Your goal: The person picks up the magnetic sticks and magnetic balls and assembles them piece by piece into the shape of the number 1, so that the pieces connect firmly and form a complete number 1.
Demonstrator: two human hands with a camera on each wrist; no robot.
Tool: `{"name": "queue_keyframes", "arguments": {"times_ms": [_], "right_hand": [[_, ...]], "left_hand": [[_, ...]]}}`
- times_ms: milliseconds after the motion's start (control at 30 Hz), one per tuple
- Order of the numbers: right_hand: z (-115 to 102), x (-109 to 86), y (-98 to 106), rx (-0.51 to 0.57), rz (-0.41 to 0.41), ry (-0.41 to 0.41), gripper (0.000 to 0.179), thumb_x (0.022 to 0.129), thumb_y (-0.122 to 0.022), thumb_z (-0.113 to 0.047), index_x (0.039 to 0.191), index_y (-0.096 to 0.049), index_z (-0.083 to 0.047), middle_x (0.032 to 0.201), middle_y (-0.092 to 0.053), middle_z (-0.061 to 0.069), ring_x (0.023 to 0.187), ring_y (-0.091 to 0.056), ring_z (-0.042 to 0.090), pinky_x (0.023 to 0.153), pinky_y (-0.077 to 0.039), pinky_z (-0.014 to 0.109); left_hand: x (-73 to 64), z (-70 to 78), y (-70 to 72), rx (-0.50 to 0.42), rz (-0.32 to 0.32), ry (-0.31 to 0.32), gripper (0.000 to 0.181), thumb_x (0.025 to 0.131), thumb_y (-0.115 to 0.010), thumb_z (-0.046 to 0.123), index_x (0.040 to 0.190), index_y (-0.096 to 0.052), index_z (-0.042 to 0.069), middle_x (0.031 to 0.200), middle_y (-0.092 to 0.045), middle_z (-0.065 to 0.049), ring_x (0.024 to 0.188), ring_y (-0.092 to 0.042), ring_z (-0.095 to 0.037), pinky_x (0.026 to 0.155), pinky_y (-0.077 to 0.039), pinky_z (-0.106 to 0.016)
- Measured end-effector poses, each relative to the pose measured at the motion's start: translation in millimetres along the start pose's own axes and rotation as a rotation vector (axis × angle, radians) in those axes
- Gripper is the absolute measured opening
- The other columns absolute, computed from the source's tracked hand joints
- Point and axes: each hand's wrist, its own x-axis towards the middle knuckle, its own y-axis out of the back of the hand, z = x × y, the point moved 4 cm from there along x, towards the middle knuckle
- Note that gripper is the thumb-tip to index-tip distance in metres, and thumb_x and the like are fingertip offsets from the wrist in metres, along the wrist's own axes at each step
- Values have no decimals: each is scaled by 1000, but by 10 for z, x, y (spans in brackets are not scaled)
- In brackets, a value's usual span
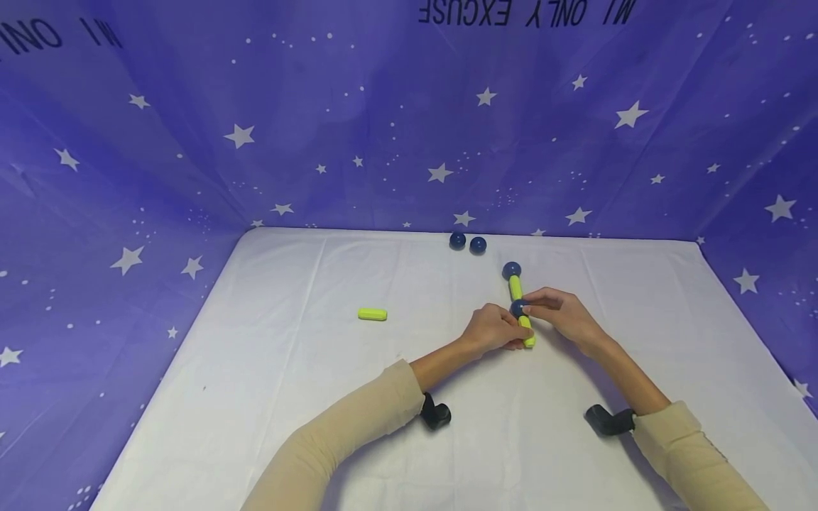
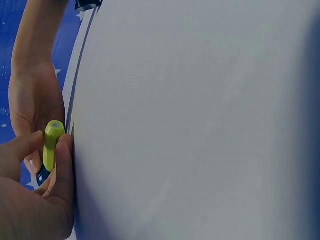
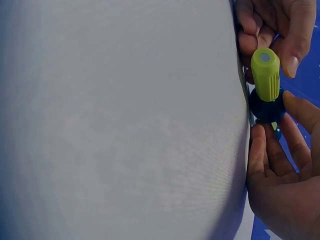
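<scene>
On the white table, a chain runs away from me: a near yellow-green rod (image 1: 530, 342), a blue ball (image 1: 517, 309), a second yellow-green rod (image 1: 515, 287) and a far blue ball (image 1: 512, 270). My left hand (image 1: 491, 329) holds the near rod between thumb and fingers. In the left wrist view, that rod (image 2: 51, 145) shows a round metal spot on its end. My right hand (image 1: 569, 319) pinches the middle ball from the right. The right wrist view shows this ball (image 3: 267, 107) between thumb and fingers, touching the ribbed near rod (image 3: 266, 75).
A loose yellow-green rod (image 1: 373, 314) lies to the left. Two more blue balls, one (image 1: 457, 240) beside the other (image 1: 478, 245), sit at the table's back edge. A purple star-patterned cloth (image 1: 383, 128) hangs around the white-covered table (image 1: 287, 426). Black devices (image 1: 437, 414) are on both wrists.
</scene>
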Motion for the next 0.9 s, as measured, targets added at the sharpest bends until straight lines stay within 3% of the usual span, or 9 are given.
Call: {"name": "queue_keyframes", "arguments": {"times_ms": [300,667,900], "right_hand": [[-45,-30,-20,4,-6,5,44,95,-70,-31,128,-62,-2,134,-59,22,131,-46,40,107,-28,64],[-65,-37,-20,10,-2,14,44,95,-71,-28,127,-63,1,127,-63,22,127,-50,40,107,-29,62],[-48,-23,-16,-14,12,10,43,94,-72,-29,126,-64,-1,128,-64,20,127,-50,38,106,-32,60]], "left_hand": [[33,18,154,126,5,-69,17,83,-83,24,78,-73,11,63,-68,-2,53,-60,-10,48,-41,-18],[77,64,436,65,61,-146,25,85,-80,18,102,-72,2,73,-70,0,68,-67,-21,54,-46,-21],[152,75,630,86,137,-194,29,86,-79,18,107,-71,-1,79,-71,2,70,-64,-9,61,-47,-20]]}}
